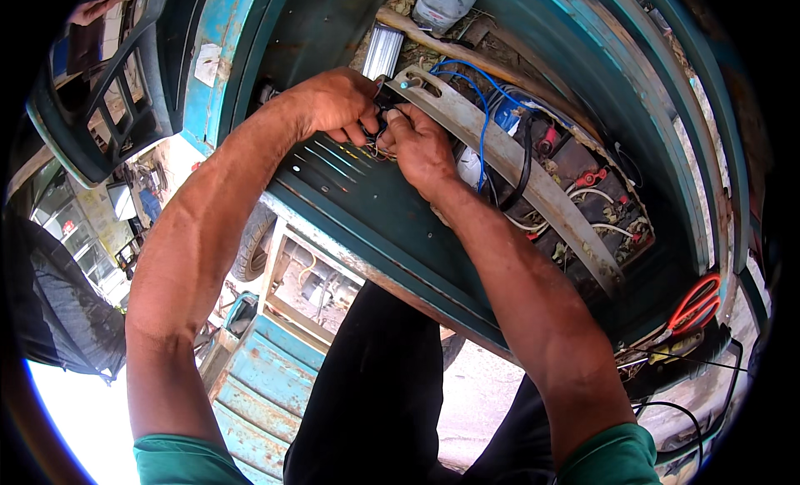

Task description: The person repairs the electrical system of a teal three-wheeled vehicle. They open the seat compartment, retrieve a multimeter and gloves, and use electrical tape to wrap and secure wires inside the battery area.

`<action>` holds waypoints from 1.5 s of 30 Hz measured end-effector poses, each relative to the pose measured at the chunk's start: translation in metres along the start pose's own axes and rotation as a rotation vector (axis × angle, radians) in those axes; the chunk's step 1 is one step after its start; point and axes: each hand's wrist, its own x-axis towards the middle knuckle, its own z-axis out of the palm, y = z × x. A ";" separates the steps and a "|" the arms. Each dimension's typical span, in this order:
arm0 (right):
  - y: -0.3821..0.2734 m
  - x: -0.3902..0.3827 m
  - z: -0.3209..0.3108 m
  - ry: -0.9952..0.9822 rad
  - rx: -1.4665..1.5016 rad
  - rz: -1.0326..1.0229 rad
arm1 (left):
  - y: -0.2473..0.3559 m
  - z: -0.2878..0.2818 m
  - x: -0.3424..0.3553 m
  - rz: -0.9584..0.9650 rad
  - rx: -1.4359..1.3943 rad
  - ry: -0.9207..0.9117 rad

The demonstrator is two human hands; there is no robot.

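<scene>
My left hand [342, 108] and my right hand [419, 147] meet at the left end of a grey metal bar [533, 192], over a dark green metal compartment. Both have curled fingers closed around a small dark part with thin wires. The fingers cover most of it, so its kind cannot be made out. Just behind my left hand stands a silver finned metal box [383, 52]. A blue wire [487, 122] loops over the bar, right of my right hand. Beyond the bar sit dark batteries [571, 164] with red terminal clamps [590, 178] and white cables.
A clear plastic bottle [442, 8] with a white cap and a wooden stick [467, 53] lie among dry leaves at the back. Red-handled scissors [697, 306] rest at the right edge. A person's dark clothing [58, 302] shows at far left.
</scene>
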 end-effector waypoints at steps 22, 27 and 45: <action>0.015 0.006 0.004 0.030 -0.066 -0.229 | 0.004 0.002 -0.004 0.063 0.175 -0.068; 0.014 0.005 0.003 0.117 -0.248 -0.339 | 0.010 0.004 -0.006 -0.022 0.151 -0.041; 0.006 -0.008 0.002 0.178 -0.547 -0.396 | 0.017 -0.004 -0.005 -0.229 -0.292 -0.106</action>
